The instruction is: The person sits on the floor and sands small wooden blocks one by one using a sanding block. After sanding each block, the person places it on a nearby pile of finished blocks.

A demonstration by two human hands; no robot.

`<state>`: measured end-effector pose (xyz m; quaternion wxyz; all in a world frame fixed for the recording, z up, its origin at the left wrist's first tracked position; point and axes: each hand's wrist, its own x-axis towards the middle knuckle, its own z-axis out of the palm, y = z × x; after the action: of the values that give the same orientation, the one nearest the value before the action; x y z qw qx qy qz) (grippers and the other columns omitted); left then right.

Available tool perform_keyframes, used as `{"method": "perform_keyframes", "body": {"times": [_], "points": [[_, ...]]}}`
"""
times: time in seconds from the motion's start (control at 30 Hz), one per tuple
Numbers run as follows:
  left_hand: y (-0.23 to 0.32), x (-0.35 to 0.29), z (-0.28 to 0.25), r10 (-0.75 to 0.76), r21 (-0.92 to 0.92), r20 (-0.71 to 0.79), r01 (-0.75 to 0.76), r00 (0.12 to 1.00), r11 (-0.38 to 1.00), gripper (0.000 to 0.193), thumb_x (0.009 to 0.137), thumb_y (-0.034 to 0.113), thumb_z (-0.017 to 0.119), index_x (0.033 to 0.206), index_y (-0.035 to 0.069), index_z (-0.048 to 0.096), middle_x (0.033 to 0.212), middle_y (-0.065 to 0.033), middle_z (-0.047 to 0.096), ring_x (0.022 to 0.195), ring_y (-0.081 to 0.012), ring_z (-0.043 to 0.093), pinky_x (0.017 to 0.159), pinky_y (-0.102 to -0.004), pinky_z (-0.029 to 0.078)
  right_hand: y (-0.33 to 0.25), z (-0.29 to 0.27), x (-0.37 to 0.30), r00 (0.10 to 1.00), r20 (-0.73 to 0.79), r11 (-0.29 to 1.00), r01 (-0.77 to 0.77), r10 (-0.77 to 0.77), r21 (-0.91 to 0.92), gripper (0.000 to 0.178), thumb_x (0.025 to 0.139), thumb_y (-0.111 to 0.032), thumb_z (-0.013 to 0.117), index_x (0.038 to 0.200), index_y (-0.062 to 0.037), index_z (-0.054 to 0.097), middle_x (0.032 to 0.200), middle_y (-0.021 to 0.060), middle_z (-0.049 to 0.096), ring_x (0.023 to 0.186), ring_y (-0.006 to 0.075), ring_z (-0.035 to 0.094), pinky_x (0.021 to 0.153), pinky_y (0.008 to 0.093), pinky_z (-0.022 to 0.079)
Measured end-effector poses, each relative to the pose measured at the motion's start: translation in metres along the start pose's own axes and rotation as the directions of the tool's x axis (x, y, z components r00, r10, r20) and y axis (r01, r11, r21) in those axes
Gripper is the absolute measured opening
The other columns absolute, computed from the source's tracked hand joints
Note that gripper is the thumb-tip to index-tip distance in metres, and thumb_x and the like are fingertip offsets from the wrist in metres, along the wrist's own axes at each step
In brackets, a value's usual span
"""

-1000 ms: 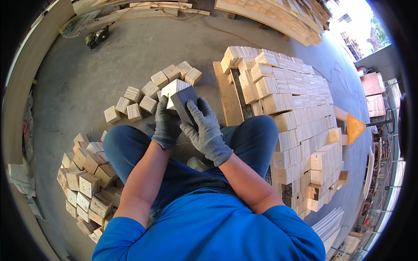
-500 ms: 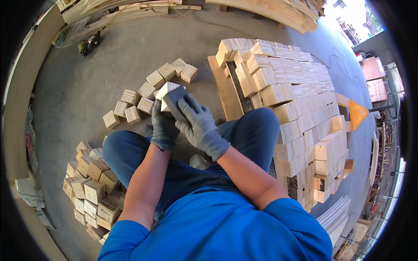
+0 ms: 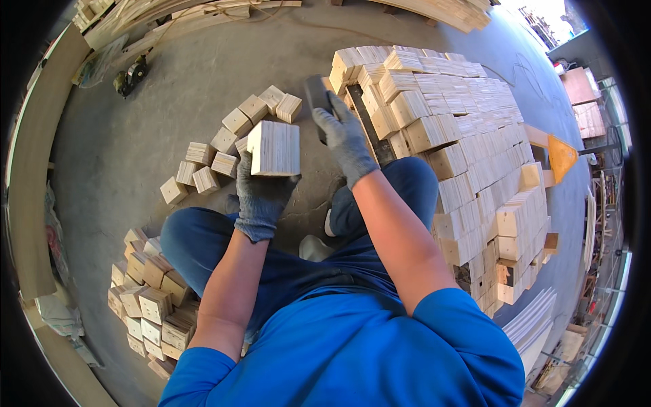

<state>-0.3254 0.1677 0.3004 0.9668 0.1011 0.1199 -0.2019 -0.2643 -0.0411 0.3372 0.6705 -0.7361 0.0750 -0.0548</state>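
Note:
My left hand (image 3: 263, 198), in a grey knit glove, grips a pale layered wooden block (image 3: 277, 149) from below, with its striped face turned up. To its right my right hand (image 3: 344, 138), gloved alike, is closed around a dark grey sanding block (image 3: 317, 102). A gap separates the sanding block from the wooden block. Beyond my left hand, several loose wooden blocks (image 3: 237, 122) lie in a curved double row on the floor.
A large stack of wooden blocks (image 3: 468, 163) rises on my right on a pallet, beside an orange triangular piece (image 3: 562, 159). Another heap of blocks (image 3: 154, 305) sits by my left knee. A tape-like black tool (image 3: 130, 76) rests on the concrete floor (image 3: 183, 88). Long boards (image 3: 434, 17) lie at the back.
The sanding block was against the wooden block; my right hand has drawn it away to the right. The wooden block has turned and come slightly nearer in my left hand.

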Motion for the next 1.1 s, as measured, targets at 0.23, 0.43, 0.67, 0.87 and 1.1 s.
{"method": "perform_keyframes", "body": {"times": [0.23, 0.43, 0.67, 0.87, 1.1], "points": [[0.004, 0.013, -0.010, 0.070, 0.047, -0.139, -0.064, 0.988, 0.997, 0.072, 0.095, 0.057, 0.070, 0.150, 0.012, 0.054, 0.141, -0.0156, 0.062, 0.127, -0.0380, 0.063, 0.104, -0.0631, 0.054, 0.004, 0.005, -0.088, 0.977, 0.076, 0.911, -0.212, 0.198, 0.354, 0.063, 0.104, -0.031, 0.072, 0.159, -0.0098, 0.049, 0.123, 0.0033, 0.068, 0.098, 0.0108, 0.063, 0.074, 0.0277, 0.056], [-0.008, 0.008, -0.007, 0.040, 0.039, -0.050, -0.038, 0.998, 0.999, 0.075, 0.096, 0.053, 0.071, 0.154, 0.011, 0.050, 0.149, -0.0165, 0.059, 0.136, -0.0383, 0.057, 0.115, -0.0615, 0.045, -0.009, 0.025, -0.072, 0.935, 0.099, 0.766, -0.338, 0.342, 0.547, 0.060, 0.107, -0.031, 0.068, 0.159, -0.0078, 0.048, 0.133, 0.0038, 0.065, 0.104, 0.0103, 0.063, 0.084, 0.0277, 0.055], [-0.013, 0.004, -0.004, 0.116, 0.158, -0.053, -0.107, 0.992, 0.982, 0.071, 0.101, 0.049, 0.067, 0.156, 0.010, 0.047, 0.151, -0.0157, 0.058, 0.137, -0.0362, 0.057, 0.115, -0.0580, 0.047, -0.005, 0.014, -0.042, 0.979, 0.102, 0.913, -0.203, 0.179, 0.354, 0.063, 0.107, -0.033, 0.067, 0.160, -0.0069, 0.046, 0.123, 0.0031, 0.067, 0.094, 0.0076, 0.060, 0.073, 0.0235, 0.052], [0.005, 0.013, -0.025, 0.250, 0.197, -0.124, -0.224, 0.960, 0.955, 0.069, 0.104, 0.046, 0.063, 0.157, 0.007, 0.043, 0.152, -0.0179, 0.055, 0.139, -0.0368, 0.055, 0.117, -0.0582, 0.046, 0.010, 0.031, -0.109, 0.975, 0.134, 0.961, -0.202, 0.178, 0.188, 0.069, 0.107, -0.031, 0.068, 0.164, -0.0057, 0.040, 0.127, 0.0074, 0.067, 0.097, 0.0095, 0.064, 0.078, 0.0253, 0.057], [-0.015, -0.005, -0.001, 0.117, 0.191, -0.054, -0.105, 0.992, 0.976, 0.070, 0.102, 0.045, 0.068, 0.157, 0.009, 0.043, 0.152, -0.0175, 0.055, 0.138, -0.0368, 0.056, 0.118, -0.0567, 0.046, 0.005, 0.023, -0.046, 0.986, 0.006, 0.952, -0.161, 0.165, 0.259, 0.066, 0.106, -0.031, 0.069, 0.160, -0.0030, 0.045, 0.129, 0.0070, 0.067, 0.100, 0.0127, 0.063, 0.076, 0.0251, 0.055]]}}
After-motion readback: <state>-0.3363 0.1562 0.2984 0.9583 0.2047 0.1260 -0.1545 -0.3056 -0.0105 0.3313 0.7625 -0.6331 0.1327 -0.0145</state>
